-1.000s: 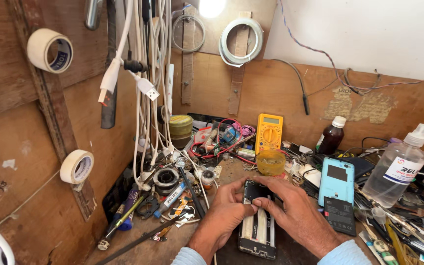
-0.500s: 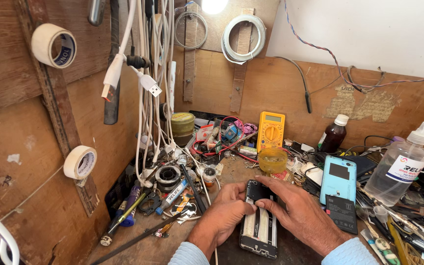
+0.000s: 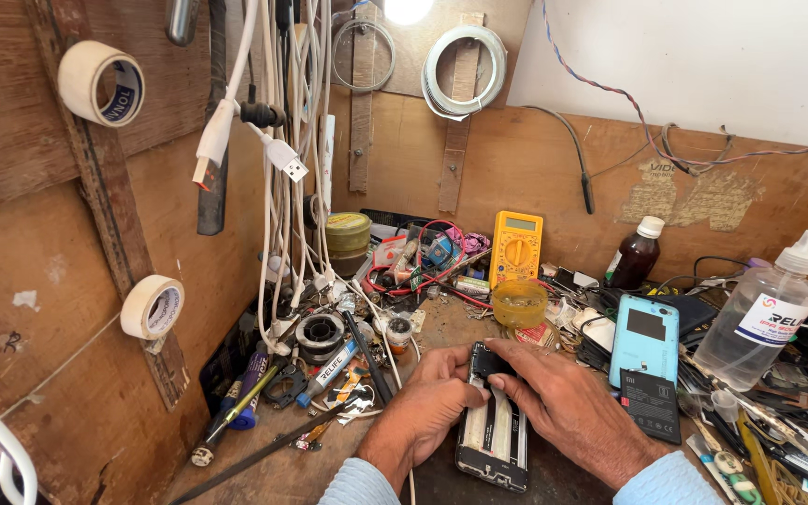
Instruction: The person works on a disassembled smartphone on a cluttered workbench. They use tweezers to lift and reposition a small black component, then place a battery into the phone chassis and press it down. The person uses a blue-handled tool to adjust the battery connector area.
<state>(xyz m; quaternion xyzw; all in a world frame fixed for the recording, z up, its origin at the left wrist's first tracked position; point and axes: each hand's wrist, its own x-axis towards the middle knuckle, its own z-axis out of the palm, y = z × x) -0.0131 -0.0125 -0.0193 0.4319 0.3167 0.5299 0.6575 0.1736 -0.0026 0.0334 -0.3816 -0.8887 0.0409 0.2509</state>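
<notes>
1. An opened phone [image 3: 495, 432] is lying flat on the wooden bench [image 3: 441, 323], low in the middle of the head view — its back is off, showing pale inner parts inside a dark frame.
2. The left hand [image 3: 425, 414] is gripping the phone's left edge, its fingers curled closed around the side and the thumb pressing near the top.
3. The right hand [image 3: 568, 407] is resting over the phone's right side, fingers bent and pressing on its dark upper end.
4. Just to the right, a light blue phone back cover [image 3: 644, 339] is leaning face up, with a flat black battery [image 3: 649, 405] lying below it.
5. Further right, a clear plastic spray bottle [image 3: 765, 316] with a white label is standing upright; a small brown bottle [image 3: 634, 254] with a white cap is standing behind.
6. A yellow multimeter [image 3: 516, 246] is propped against the back wall — a small yellow-tinted tub [image 3: 519, 303] is sitting in front of it.
7. Two rolls of pale tape [image 3: 100, 82] are hanging on the left wall.
</notes>
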